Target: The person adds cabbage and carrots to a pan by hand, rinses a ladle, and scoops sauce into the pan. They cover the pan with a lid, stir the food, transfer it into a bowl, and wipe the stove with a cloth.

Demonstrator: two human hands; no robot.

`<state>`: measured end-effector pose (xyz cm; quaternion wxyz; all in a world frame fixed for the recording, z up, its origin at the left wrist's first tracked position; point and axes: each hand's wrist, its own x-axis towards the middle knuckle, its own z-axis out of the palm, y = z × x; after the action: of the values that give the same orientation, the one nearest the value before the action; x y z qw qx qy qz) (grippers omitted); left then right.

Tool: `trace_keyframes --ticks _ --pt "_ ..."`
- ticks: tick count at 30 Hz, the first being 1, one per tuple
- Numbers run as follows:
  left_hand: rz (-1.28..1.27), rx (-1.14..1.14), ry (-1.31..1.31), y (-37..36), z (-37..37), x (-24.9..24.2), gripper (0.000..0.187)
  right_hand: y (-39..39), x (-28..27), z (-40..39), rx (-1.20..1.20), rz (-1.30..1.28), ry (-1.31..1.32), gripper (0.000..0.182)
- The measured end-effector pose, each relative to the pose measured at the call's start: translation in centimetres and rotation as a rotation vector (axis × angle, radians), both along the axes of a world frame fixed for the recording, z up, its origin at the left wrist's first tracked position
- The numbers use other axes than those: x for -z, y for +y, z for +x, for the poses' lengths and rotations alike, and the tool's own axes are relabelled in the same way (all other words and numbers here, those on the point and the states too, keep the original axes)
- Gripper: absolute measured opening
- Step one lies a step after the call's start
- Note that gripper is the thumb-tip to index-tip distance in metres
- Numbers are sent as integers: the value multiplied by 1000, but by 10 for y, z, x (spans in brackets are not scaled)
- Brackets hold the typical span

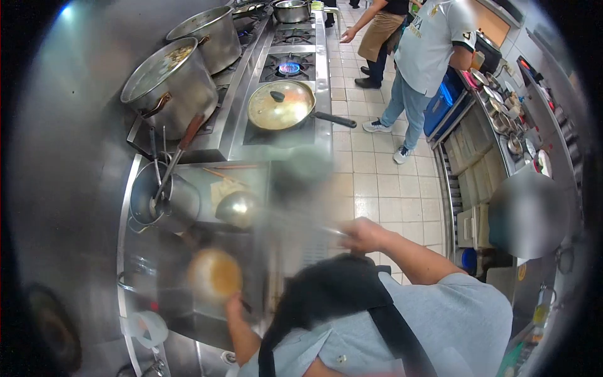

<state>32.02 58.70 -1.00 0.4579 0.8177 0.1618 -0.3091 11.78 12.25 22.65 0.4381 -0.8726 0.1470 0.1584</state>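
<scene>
My right hand is closed round the handle of a utensil whose far end is smeared by motion and reaches up and left toward the stove's front edge. Low in the view, my left hand grips the short handle of a round pan with an orange-brown inside, held over the metal sink area. A shiny metal bowl rests on the counter just above that pan. To its left stands a metal pot with long-handled utensils leaning in it.
A lidded pan sits on the stove, its handle jutting over the edge, before a lit burner. Large stockpots stand at the left. Two people stand in the tiled aisle; shelves with dishes line the right.
</scene>
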Motion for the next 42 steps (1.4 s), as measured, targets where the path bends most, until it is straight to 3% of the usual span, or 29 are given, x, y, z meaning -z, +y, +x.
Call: trace_keyframes --ticks 4,6,8,9,11,14,15,16,18,20,23,26,28,30,32,33,34,36,39,40,42 --pt "25 -178 -77 -69 -11 -66 41 -66 -3 -39 15 2 -78 39" --pt "-34 -298 -191 -110 -17 -81 43 -96 -12 -65 45 18 -246 40" --pt "114 -51 -294 -127 -1 -63 51 -123 -9 -90 86 76 -280 39" --pt "117 -63 -290 -146 -3 -70 51 -135 -9 -103 172 96 -326 38" --pt "449 104 -428 -191 -7 -86 63 -158 -10 -128 330 150 -308 39" --pt "449 169 -586 -231 -21 -90 74 -183 -21 -161 439 103 -292 41" --pt "625 176 -559 -246 -25 -98 74 -193 -14 -174 426 108 -293 41" --pt "631 165 -559 -249 -25 -92 74 -203 -5 -187 490 114 -291 41" --pt "978 178 -642 -247 -23 -70 72 -211 7 -203 548 126 -291 41" --pt "1030 143 -623 -250 -19 -63 71 -218 10 -214 785 199 -102 42" --pt "1085 143 -563 -261 -19 -71 72 -230 29 -217 941 248 7 41" --pt "1094 150 -559 -256 -13 -58 77 -256 108 -233 971 152 64 37" --pt "1105 135 -582 -254 -13 -45 78 -272 140 -232 1016 208 252 33" --pt "1250 111 -689 -256 -15 -45 64 -289 196 -251 980 201 344 31" --pt "1209 62 -535 -281 -16 -78 65 -304 224 -259 775 118 696 19" --pt "1154 18 -381 -295 -14 -89 65 -306 238 -281 775 121 690 19" --pt "1151 15 -384 -297 -11 -84 65 -303 252 -315 768 381 428 13" --pt "1255 -25 -363 -292 -11 -66 60 -310 266 -371 700 872 -100 24" --pt "1382 -224 -367 -298 3 -23 68 -334 268 -399 725 584 163 24" --pt "1384 -234 -358 -314 3 -19 68 -347 272 -402 719 526 233 24" --pt "1442 -141 -535 -354 2 -13 87 -375 280 -406 688 463 316 24"
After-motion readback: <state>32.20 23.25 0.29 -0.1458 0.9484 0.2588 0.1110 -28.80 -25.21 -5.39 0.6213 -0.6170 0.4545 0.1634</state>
